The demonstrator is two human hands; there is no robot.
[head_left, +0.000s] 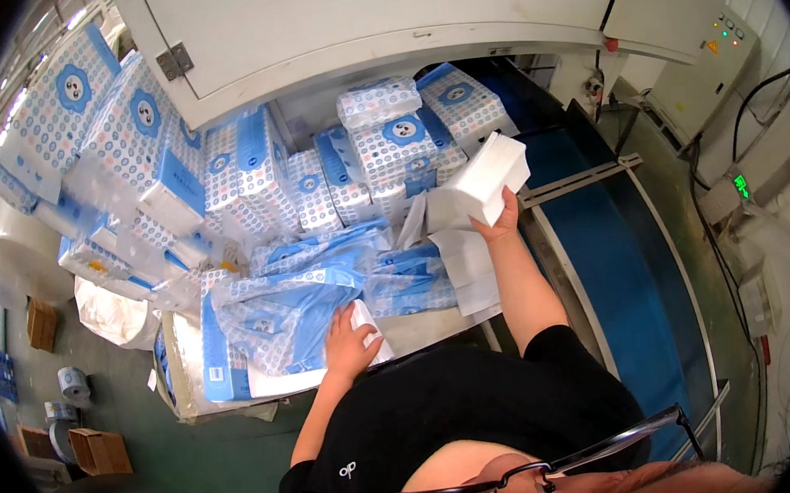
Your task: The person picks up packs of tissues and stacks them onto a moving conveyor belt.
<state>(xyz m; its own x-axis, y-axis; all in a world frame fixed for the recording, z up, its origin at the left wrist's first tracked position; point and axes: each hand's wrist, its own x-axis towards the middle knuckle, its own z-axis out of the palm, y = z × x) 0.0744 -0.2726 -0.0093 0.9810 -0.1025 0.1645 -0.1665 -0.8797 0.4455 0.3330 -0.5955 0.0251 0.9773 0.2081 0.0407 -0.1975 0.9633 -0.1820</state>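
Observation:
My right hand [500, 220] is raised over the work table and grips a thick white stack of folded tissues [486, 177] from below. My left hand [347, 343] lies flat on a clear blue-and-white printed plastic bag [274, 320] near the table's front edge, pressing on a white tissue stack [372, 329] partly inside the bag's mouth. More empty printed bags [397, 270] lie crumpled between my hands. Loose white tissues [466, 263] rest under my right forearm.
Packed tissue bundles [385, 143] with blue dot print pile at the back of the table and to the left [118, 131]. A blue conveyor belt [605, 255] runs on the right beside a grey machine cabinet [372, 11]. Big paper rolls [20, 254] and cardboard boxes [99, 450] stand on the floor at left.

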